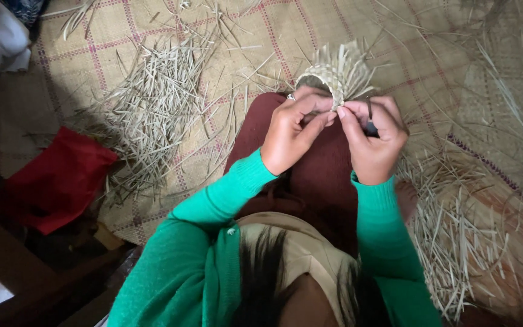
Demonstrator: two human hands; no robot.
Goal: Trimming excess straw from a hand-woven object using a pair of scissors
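Straw is what you are handling here: a small woven straw ring [334, 75] with loose strip ends fanning up from its far rim, held over your lap above the woven mat [92, 72]. It looks very light, springy and dry, likely to crease or snap if pinched hard, so take it by the plaited band, not the loose ends. Your left hand [292, 130] is curled nearly closed, thumb and fingertips pinching the ring's near edge. Your right hand [373, 136] is closed too, pinching the same edge just beside the left and gripping a thin dark tool [370, 115] upright. Cut straw [152, 103] lies heaped toward the mat's left edge, more straw [455, 236] near its right edge.
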